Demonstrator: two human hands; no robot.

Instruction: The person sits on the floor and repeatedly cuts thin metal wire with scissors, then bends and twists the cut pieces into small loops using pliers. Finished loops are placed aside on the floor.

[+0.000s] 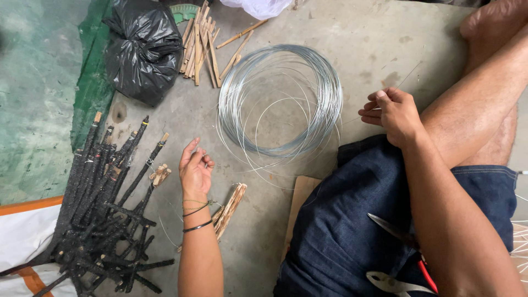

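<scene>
Silvery wire lies in a loose coil (280, 99) on the concrete floor (374, 38), between the two hands. Left hand (195, 170) hovers palm-up, fingers loosely curled, holding nothing, just beside blackened sticks (104, 214). Right hand (393, 113) pinches a thin wire strand near the coil's edge. Pliers (404, 256) rest on the denim lap.

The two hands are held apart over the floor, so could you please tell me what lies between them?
In the head view, the coil of silver wire lies on the concrete floor between the left hand and the right hand, a little farther from the person than both.
</scene>
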